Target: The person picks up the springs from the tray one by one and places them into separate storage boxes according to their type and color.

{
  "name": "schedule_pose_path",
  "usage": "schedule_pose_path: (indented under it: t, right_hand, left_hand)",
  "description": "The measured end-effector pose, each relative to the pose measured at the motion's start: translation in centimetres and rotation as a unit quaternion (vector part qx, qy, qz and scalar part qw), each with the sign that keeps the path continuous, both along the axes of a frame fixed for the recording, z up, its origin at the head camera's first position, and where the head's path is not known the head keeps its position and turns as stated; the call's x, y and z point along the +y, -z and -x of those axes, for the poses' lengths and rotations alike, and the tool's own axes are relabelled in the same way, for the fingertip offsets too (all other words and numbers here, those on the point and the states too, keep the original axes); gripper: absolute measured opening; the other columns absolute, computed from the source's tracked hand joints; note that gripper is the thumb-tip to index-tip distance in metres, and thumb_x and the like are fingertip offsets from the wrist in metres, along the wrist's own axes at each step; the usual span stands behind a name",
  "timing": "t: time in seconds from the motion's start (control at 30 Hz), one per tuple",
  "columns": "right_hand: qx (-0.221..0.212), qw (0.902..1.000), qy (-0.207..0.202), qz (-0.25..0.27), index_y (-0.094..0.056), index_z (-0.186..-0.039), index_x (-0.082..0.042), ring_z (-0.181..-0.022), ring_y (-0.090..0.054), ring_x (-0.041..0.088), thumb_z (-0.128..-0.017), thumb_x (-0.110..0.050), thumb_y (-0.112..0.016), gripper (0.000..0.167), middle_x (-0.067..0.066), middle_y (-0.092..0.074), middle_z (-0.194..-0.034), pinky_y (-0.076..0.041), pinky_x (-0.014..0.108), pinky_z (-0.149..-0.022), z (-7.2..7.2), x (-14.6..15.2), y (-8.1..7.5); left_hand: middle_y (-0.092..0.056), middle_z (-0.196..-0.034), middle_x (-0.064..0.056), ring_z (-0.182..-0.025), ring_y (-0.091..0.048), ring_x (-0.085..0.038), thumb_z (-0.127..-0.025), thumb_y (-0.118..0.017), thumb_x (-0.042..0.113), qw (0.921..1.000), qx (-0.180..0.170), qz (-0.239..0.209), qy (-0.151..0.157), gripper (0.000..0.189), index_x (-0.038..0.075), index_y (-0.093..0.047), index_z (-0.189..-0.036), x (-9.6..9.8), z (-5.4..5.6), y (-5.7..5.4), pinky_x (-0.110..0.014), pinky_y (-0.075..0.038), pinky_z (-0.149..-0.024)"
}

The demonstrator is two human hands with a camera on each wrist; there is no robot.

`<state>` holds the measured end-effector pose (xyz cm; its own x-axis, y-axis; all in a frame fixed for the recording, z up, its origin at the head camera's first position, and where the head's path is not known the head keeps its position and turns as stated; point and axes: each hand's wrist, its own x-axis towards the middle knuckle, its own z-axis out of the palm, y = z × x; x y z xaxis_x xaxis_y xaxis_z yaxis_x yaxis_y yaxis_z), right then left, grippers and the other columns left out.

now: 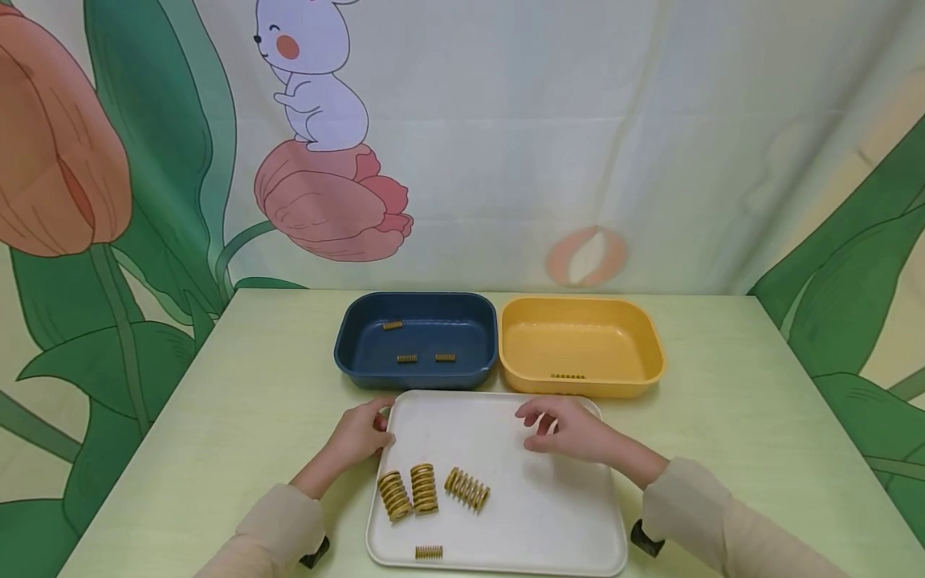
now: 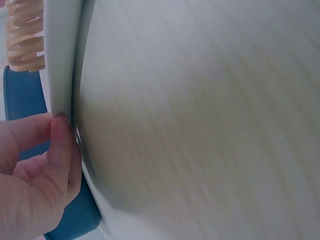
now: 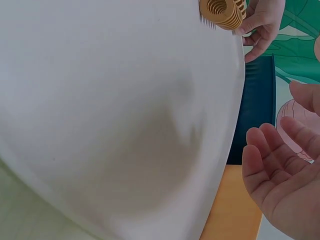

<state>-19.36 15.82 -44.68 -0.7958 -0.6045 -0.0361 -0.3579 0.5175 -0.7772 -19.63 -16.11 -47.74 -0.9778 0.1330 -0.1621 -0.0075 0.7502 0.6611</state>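
Note:
My left hand (image 1: 359, 433) grips the left rim of a white tray (image 1: 535, 530), thumb above and fingers at the side. In the left wrist view its fingertips (image 2: 61, 125) pinch that rim. My right hand (image 1: 571, 429) hovers over the tray's far right part, its fingers loosely bent with nothing between them; the right wrist view shows the palm bare. On the tray's left half lie three thick gold coil springs: one by the rim (image 1: 394, 496), one beside it (image 1: 424, 488) and a tilted one (image 1: 467, 490). A small thin spring (image 1: 429, 552) lies near the front edge.
Behind the tray stand a dark blue bin (image 1: 417, 379) with three small springs inside and, right against it, a yellow bin (image 1: 581, 388) with one small spring (image 1: 568, 376) along its near wall. A printed curtain (image 1: 491, 160) hangs behind the pale green table (image 1: 730, 385).

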Motion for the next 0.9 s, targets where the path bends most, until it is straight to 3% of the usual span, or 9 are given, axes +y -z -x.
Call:
schedule_pose_path:
  t: [0.43,0.9]
  right_hand:
    - [-0.046,0.9989,0.000,-0.009,-0.056,-0.111,-0.002,-0.076,-0.054,0.013,-0.077,-0.016,-0.066,0.039,0.013,-0.059,-0.097,-0.046,0.020,-0.067,-0.9,-1.0,0.4]
    - [-0.066,0.9974,-0.022,0.016,-0.055,-0.110,0.000,-0.073,-0.054,0.009,-0.075,-0.017,-0.067,0.041,0.015,-0.058,-0.096,-0.045,0.020,-0.063,-1.5,-1.8,1.3]
  left_hand:
    - [-0.050,-0.070,-0.005,-0.051,-0.045,-0.010,-0.071,-0.060,-0.004,1.0000,-0.001,-0.005,-0.001,0.050,-0.003,-0.048,-0.120,0.0,0.0,0.1,-0.022,-0.037,-0.048]
    - [-0.050,-0.069,-0.004,-0.052,-0.045,-0.010,-0.070,-0.060,-0.004,1.0000,0.006,-0.003,0.002,0.051,-0.003,-0.049,-0.119,-0.1,-0.1,0.2,-0.022,-0.036,-0.048]
